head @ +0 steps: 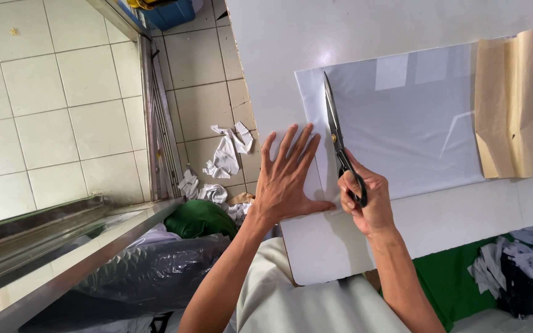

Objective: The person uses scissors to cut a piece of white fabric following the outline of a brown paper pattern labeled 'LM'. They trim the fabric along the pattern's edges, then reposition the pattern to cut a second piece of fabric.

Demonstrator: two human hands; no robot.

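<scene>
Head view, looking down over a white tabletop (279, 43) whose left edge meets a floor of pale square tiles (50, 92).

A large sheet of light grey-white fabric (402, 129) lies flat on the tabletop, its left border running close to and roughly parallel with the tabletop's left edge. A creased sheet of tan paper (516, 98) rests on the fabric's right part and reaches the frame's right edge.

The left hand (288, 176) lies palm down with all fingers spread and extended, pressing on the left border of the fabric near the tabletop's left edge; it grasps nothing.

The right hand (368, 197) is closed around the black handles of a pair of long dark metal scissors (335, 132), fingers through the loops. The blades point away from the person, lying along the fabric just inside its left border and just beside the left hand. The blades appear nearly closed; how far they part cannot be told.

Beyond the tabletop's left edge, white cloth scraps (226, 154) lie scattered on the tiles, with a green bundle of cloth (202, 219) and a dark translucent plastic bag (155, 271) nearer the person. A metal rail (63, 253) crosses the lower left. A further heap of mixed cloth scraps (513, 271) lies on green material below the tabletop's near edge, at the right.
</scene>
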